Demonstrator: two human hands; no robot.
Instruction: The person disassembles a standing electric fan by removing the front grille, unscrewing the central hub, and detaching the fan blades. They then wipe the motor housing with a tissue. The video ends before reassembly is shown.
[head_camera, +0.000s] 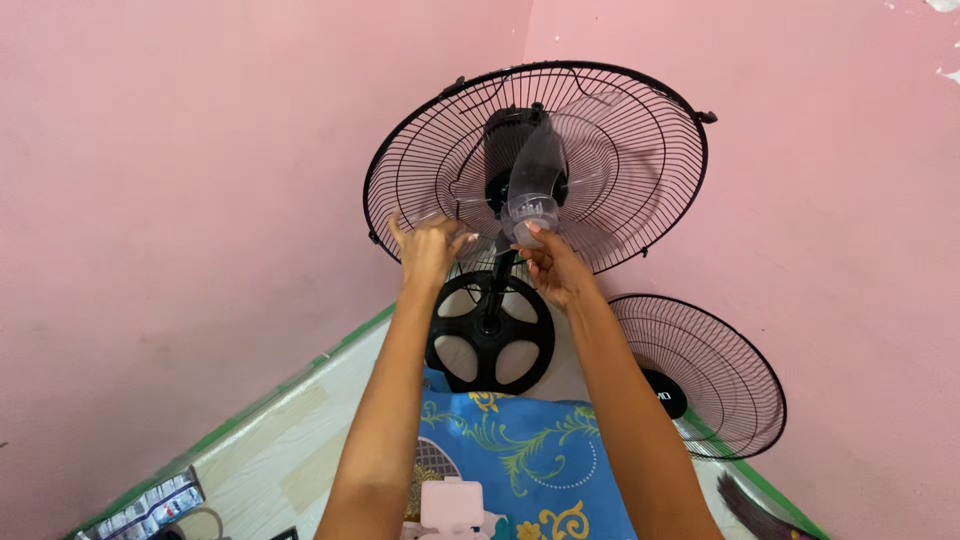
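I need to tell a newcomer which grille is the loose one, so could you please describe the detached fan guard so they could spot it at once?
Start at the pink wall on the right and look down to the floor. There, below and right of the standing fan that both hands touch, a round black wire guard leans against the wall. Unlike the fan's mounted rear grille, it has no blades or motor, only a dark centre disc.

Both arms raised; left hand (428, 248), right hand (553, 268) curled.

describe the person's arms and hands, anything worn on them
Both arms are bare up to the frame edge: no sleeves, watch, bracelets or gloves in view. The left hand and right hand show no rings that can be made out; the nails look short and unpainted.
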